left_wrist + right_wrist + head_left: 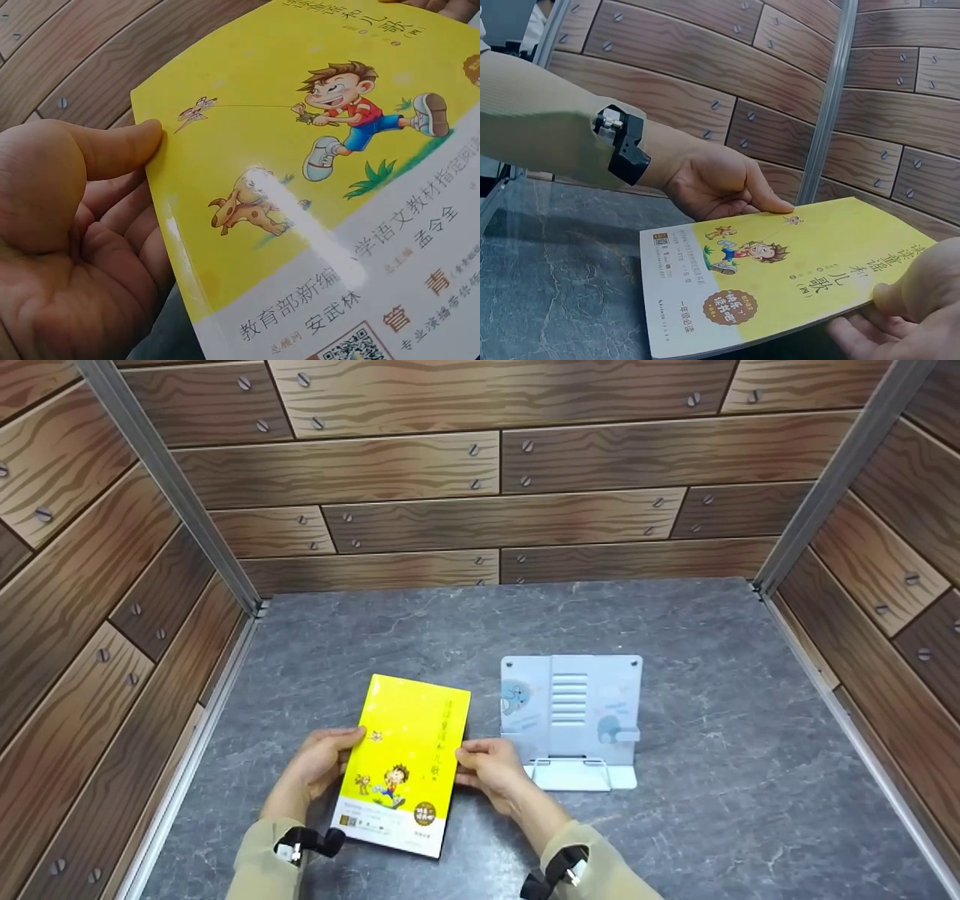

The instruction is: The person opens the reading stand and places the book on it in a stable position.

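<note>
A yellow picture-covered book (409, 742) is held between both hands, front cover up, with a cartoon boy and dog on it. My left hand (324, 761) grips its left edge, thumb on the cover and fingers underneath. On the opposite edge my right hand (491, 772) pinches it the same way, its thumb (889, 298) on top. Seen from the right wrist, the book (810, 277) is raised over the table and tilted. Just right of the right hand stands a pale blue book stand (592, 712), upright, with a ledge and wire clip at its foot.
The grey marbled tabletop (712, 697) spreads under everything. Wood-patterned panels (420, 472) wall it in at the back and both sides, with metal posts (172, 487) at the corners. Black wrist cameras are strapped over both sleeves (262, 855).
</note>
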Available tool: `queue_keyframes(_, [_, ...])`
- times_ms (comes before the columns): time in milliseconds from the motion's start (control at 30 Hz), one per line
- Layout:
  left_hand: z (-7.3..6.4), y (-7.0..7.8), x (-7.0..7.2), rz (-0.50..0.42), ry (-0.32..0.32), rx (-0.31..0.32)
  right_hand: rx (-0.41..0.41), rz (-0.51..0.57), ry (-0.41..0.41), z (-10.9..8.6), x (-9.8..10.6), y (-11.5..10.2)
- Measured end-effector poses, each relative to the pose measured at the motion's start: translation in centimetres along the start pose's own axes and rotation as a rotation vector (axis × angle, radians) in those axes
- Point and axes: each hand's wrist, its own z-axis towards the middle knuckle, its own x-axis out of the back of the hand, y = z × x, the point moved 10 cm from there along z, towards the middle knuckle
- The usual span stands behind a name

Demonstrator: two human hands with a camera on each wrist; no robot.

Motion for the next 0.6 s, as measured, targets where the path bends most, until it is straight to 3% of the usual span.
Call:
queue_keyframes(300, [-0.8, 1.8, 0.0, 0.021, 0.005, -0.043, -0.012, 0.021, -0.035, -0.2, -0.5, -0.9])
queue_keyframes(600, [-1.6, 3.8, -0.4, 0.044, -0.014, -0.083, 0.04, 0.058, -0.108, -0.6, -1.1, -2.9])
